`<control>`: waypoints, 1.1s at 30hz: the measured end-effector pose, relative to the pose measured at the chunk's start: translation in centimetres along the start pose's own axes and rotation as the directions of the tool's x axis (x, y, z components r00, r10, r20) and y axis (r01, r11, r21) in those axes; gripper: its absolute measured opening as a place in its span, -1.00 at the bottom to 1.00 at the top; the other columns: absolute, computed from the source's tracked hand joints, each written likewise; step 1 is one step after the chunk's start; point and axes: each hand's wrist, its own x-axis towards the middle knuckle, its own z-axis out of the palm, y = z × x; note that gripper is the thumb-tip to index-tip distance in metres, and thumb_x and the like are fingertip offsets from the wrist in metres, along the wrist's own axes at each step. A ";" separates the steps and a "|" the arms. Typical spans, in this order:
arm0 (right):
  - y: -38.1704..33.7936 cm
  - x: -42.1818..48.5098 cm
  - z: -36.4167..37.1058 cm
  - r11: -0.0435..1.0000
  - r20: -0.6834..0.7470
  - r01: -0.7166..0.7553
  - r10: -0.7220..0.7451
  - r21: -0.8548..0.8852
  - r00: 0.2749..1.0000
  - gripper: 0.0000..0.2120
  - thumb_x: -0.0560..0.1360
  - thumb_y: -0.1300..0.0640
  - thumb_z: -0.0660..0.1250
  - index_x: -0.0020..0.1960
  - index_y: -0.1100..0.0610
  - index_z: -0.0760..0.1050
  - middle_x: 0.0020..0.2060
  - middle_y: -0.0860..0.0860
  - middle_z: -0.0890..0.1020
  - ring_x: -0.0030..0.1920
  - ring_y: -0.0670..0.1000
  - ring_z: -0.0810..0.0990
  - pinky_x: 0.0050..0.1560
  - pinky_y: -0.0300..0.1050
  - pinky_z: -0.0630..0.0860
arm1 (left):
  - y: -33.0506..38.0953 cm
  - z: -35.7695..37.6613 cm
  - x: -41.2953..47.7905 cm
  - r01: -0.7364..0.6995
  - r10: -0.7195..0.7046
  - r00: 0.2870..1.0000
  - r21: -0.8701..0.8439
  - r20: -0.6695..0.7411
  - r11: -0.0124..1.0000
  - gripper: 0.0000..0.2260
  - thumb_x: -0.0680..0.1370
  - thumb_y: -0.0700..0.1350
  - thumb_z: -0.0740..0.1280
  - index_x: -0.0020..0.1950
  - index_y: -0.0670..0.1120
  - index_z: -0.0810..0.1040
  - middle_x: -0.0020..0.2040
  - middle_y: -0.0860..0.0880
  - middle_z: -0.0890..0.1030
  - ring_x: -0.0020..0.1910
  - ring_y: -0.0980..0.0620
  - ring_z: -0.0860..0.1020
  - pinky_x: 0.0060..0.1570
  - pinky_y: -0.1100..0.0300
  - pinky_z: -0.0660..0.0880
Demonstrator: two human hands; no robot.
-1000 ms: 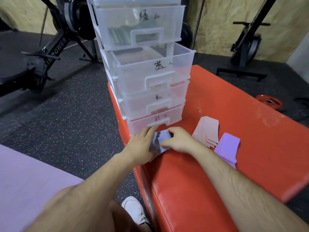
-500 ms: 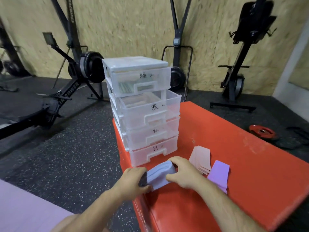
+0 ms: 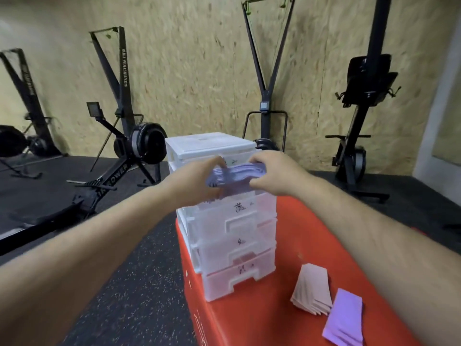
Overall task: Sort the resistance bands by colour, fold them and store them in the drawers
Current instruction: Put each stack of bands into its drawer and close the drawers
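A folded stack of pale blue-lilac resistance bands (image 3: 235,177) is held up in front of the clear plastic drawer unit (image 3: 224,221). My left hand (image 3: 197,182) grips its left end and my right hand (image 3: 274,172) grips its right end. The bands hover just above the second drawer (image 3: 239,216), which is pulled out. The unit has several labelled drawers and stands on the red padded box (image 3: 287,283). On the box to the right lie a fanned pink stack of bands (image 3: 313,287) and a folded purple stack of bands (image 3: 345,318).
Black speckled gym flooring (image 3: 124,270) surrounds the red box. A rowing machine (image 3: 119,156) lies at the left. Ski machines (image 3: 265,78) and an upright machine (image 3: 361,108) stand against the chipboard wall behind.
Both hands lifted the blue-lilac stack from the red box surface up to the level of the open second drawer. My head has tilted up, showing more of the wall.
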 end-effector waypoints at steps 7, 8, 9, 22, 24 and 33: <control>2.4 6.0 3.3 0.984 0.182 -0.029 0.061 -0.174 0.981 -0.76 0.35 0.06 0.45 0.00 0.09 0.63 -0.11 0.05 0.67 -0.06 0.10 0.62 -0.06 0.06 0.61 | -2.2 3.5 5.9 -0.001 -0.026 0.986 0.157 0.166 0.988 -0.54 0.46 0.03 0.45 0.31 0.18 0.36 -0.08 -0.02 0.63 -0.14 -0.05 0.60 -0.12 0.03 0.58; 2.8 6.5 3.9 0.984 0.208 -0.025 0.063 -0.179 0.976 -0.77 0.34 0.06 0.47 -0.02 0.08 0.64 -0.13 0.04 0.67 -0.07 0.10 0.63 -0.06 0.04 0.61 | -2.4 4.1 6.4 -0.002 -0.035 0.979 0.184 0.200 0.983 -0.50 0.45 0.03 0.45 0.32 0.18 0.33 -0.05 -0.04 0.61 -0.12 -0.08 0.58 -0.12 0.03 0.56; 3.1 6.9 4.5 0.984 0.236 -0.024 0.066 -0.178 0.970 -0.78 0.33 0.06 0.49 -0.03 0.06 0.65 -0.15 0.01 0.68 -0.08 0.08 0.63 -0.08 0.02 0.61 | -2.7 4.7 6.7 -0.007 -0.040 0.972 0.198 0.232 0.980 -0.49 0.45 0.02 0.45 0.32 0.17 0.30 -0.05 -0.06 0.60 -0.12 -0.10 0.56 -0.15 0.04 0.53; 4.2 9.1 9.0 0.971 0.590 -0.066 0.191 -0.228 0.784 -0.57 0.51 0.29 0.23 0.28 -0.03 0.61 0.14 -0.05 0.63 0.03 0.04 0.67 0.11 -0.07 0.62 | -5.2 9.3 8.4 -0.117 0.021 0.879 0.173 0.476 0.978 -0.76 0.65 -0.05 0.16 0.31 0.11 0.37 -0.18 0.03 0.46 -0.20 -0.05 0.43 -0.16 0.10 0.39; 4.2 9.3 8.4 0.973 0.611 -0.089 0.205 -0.215 0.765 -0.58 0.53 0.26 0.28 0.33 -0.06 0.57 0.18 -0.06 0.60 0.11 0.05 0.65 0.17 -0.07 0.60 | -4.9 8.7 8.4 -0.043 -0.043 0.857 0.155 0.514 0.987 -0.71 0.63 -0.08 0.19 0.34 0.15 0.40 -0.06 0.03 0.55 -0.08 -0.06 0.52 -0.06 0.10 0.48; 6.2 1.7 6.0 0.956 -0.075 -0.037 0.062 0.291 0.995 -0.73 0.48 0.27 0.32 0.07 0.00 0.65 -0.05 -0.15 0.67 -0.01 -0.15 0.61 0.00 -0.45 0.46 | -4.5 6.7 2.4 -0.066 0.065 0.997 -0.016 -0.033 0.998 -0.78 0.63 -0.05 0.28 0.25 -0.04 0.54 0.17 0.02 0.58 0.12 0.03 0.55 0.13 0.18 0.46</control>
